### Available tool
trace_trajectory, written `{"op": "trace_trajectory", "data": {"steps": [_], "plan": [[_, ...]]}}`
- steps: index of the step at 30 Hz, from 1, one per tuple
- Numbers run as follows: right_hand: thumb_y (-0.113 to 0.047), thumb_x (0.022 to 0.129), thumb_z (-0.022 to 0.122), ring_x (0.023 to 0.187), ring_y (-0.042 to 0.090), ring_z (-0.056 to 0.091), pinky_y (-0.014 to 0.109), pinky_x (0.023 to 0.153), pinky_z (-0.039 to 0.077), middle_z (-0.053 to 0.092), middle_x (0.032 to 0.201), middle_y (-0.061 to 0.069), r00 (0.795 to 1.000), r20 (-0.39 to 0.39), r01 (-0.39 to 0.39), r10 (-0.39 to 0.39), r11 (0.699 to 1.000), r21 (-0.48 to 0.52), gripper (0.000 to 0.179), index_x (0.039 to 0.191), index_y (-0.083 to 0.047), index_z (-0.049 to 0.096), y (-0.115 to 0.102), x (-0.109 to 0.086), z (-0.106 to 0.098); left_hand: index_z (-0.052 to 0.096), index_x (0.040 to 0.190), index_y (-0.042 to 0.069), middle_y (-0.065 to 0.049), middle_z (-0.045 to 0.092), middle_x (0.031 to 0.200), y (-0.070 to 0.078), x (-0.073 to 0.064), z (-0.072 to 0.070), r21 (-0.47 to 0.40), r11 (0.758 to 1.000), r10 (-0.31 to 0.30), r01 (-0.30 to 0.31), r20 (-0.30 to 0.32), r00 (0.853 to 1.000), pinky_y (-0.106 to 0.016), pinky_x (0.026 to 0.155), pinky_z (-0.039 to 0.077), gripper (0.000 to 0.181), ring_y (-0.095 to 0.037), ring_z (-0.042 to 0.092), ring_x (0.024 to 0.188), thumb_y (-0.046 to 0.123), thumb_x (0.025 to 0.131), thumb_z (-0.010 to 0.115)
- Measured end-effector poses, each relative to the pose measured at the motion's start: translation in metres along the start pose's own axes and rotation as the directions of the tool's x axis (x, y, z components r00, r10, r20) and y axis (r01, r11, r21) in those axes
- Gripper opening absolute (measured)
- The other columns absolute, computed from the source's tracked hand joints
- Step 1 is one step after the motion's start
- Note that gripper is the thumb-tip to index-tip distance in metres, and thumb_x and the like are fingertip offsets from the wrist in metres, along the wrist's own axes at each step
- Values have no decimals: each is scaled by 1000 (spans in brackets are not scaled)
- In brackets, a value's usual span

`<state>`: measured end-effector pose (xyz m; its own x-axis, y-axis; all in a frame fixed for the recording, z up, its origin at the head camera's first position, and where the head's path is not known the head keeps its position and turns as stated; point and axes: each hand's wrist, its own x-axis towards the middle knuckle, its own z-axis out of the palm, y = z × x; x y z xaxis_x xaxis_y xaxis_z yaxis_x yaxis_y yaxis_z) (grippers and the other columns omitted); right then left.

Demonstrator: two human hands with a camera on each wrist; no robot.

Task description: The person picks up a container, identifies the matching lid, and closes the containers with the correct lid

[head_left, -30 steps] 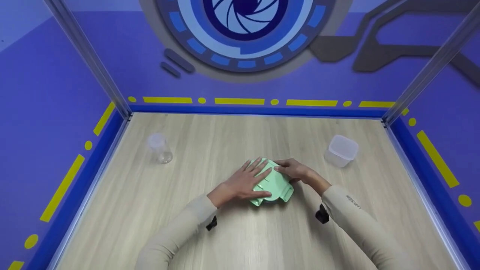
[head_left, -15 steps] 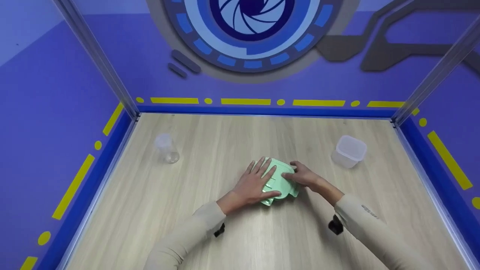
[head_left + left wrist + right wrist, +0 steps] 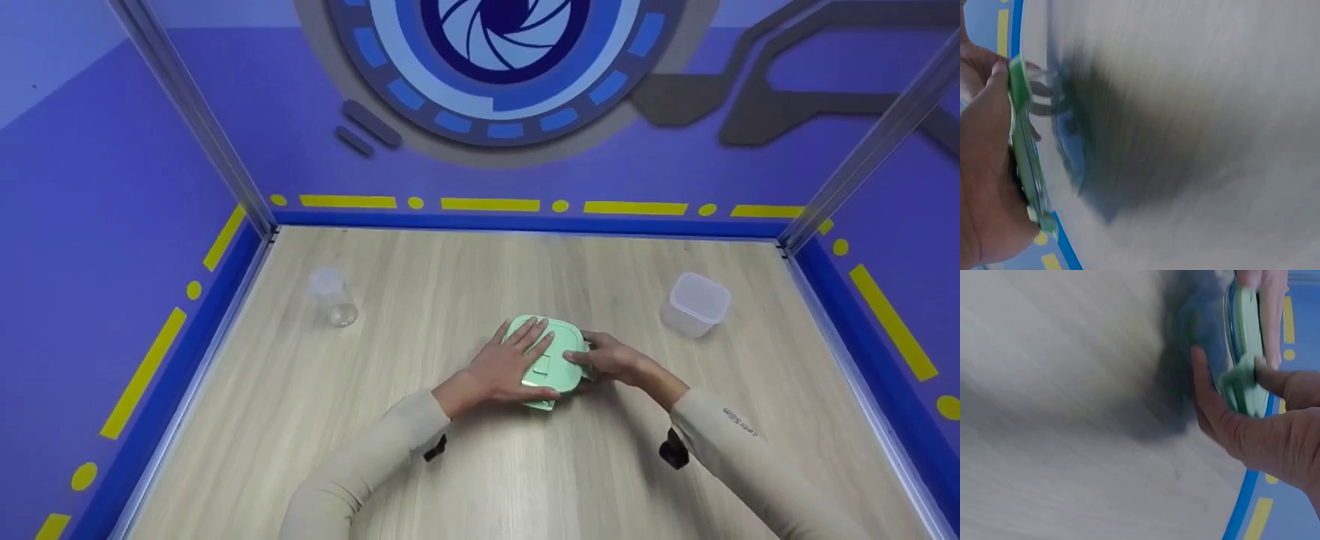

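Observation:
A food container with a light green lid (image 3: 565, 346) sits between both hands at the middle of the table. Its clear body (image 3: 1204, 332) shows in the right wrist view. My left hand (image 3: 501, 370) lies across the lid's top with fingers spread and straight. At the container's right side, my right hand (image 3: 619, 361) grips it, thumb on the lid's edge and fingers around the clear wall. Under that thumb is a green side flap (image 3: 1234, 381). Another flap (image 3: 540, 405) sticks out at the near edge. The left palm hides part of the lid.
A clear jar with a whitish lid (image 3: 327, 282) stands at the left of the wooden table (image 3: 450, 277). Toward the back right is a translucent square tub (image 3: 696, 304). Blue panels with yellow marks (image 3: 490, 204) wall in the back and sides.
The container has turned counterclockwise as seen from above, its right flap swinging away from me. My right hand has shifted its hold along that side; the left has stayed flat on the lid.

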<state>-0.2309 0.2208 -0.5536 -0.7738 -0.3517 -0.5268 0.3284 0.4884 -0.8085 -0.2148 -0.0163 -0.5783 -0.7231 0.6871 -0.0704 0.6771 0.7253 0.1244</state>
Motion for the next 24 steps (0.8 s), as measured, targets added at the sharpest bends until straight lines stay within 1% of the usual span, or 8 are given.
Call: {"op": "trace_trajectory", "data": {"steps": [5, 9, 11, 13, 16, 19, 22, 24], "plan": [[-23, 102, 63, 95, 13, 61, 29, 78, 56, 59, 131, 16, 997, 79, 1, -1, 1000, -1, 69, 158, 1, 30, -6, 17, -12, 11, 165, 17, -7, 6, 174, -10, 1, 4, -13, 1000, 4, -4, -1, 1000, -55, 129, 12, 101, -27, 5, 162, 78, 93, 43], [-27, 98, 71, 89, 13, 60, 28, 76, 57, 64, 114, 10, 1000, 2, -22, 22, 993, -116, 67, 151, 5, 43, -14, 20, -18, 9, 165, 17, -6, 4, 174, -9, 5, 8, -24, 1000, -20, 20, -16, 1000, -56, 129, 10, 101, -28, 3, 162, 80, 93, 40], [-33, 94, 75, 78, 13, 62, 28, 68, 58, 67, 95, 7, 994, -103, -57, 32, 967, -250, 59, 132, 9, 60, -18, 16, -20, 10, 165, 16, -7, 5, 174, -7, 9, 8, -18, 1000, -19, 18, -36, 999, -56, 129, 11, 101, -28, 4, 162, 80, 93, 38], [-40, 91, 78, 64, 14, 65, 29, 60, 59, 69, 77, 8, 980, -196, -95, 18, 916, -389, 55, 107, 11, 71, -22, 11, -20, 11, 165, 15, -8, 6, 174, -6, 12, 9, -9, 1000, -17, 16, -49, 999, -57, 129, 12, 101, -28, 6, 162, 80, 93, 38], [-49, 85, 81, 50, 17, 65, 27, 46, 52, 69, 60, 12, 956, -294, -155, -14, 826, -542, 52, 74, 0, 70, -28, 7, -15, 12, 165, 14, -8, 6, 174, -6, 13, 10, 1, 1000, -25, 25, -55, 998, -57, 129, 12, 101, -29, 6, 161, 80, 94, 39], [-51, 83, 81, 49, 19, 67, 24, 41, 43, 71, 59, 13, 945, -324, -177, -43, 765, -619, 50, 69, -5, 68, -34, 5, -11, 12, 165, 13, -9, 7, 174, -6, 13, 11, 2, 1000, -29, 29, -63, 998, -58, 128, 13, 101, -29, 6, 161, 79, 94, 40], [-47, 85, 82, 52, 21, 70, 23, 41, 44, 71, 60, 14, 949, -313, -179, -33, 759, -626, 47, 72, -3, 68, -37, 6, -9, 13, 165, 13, -9, 7, 174, -6, 13, 12, -5, 1000, -23, 23, -64, 998, -58, 128, 13, 101, -29, 6, 161, 79, 93, 40], [-42, 87, 81, 55, 23, 73, 25, 44, 51, 73, 63, 17, 962, -273, -148, -24, 792, -592, 45, 75, 0, 71, -37, 7, -10, 12, 165, 14, -8, 6, 174, -6, 12, 12, -3, 1000, -25, 25, -57, 998, -57, 128, 12, 101, -29, 5, 162, 80, 93, 39]]}}
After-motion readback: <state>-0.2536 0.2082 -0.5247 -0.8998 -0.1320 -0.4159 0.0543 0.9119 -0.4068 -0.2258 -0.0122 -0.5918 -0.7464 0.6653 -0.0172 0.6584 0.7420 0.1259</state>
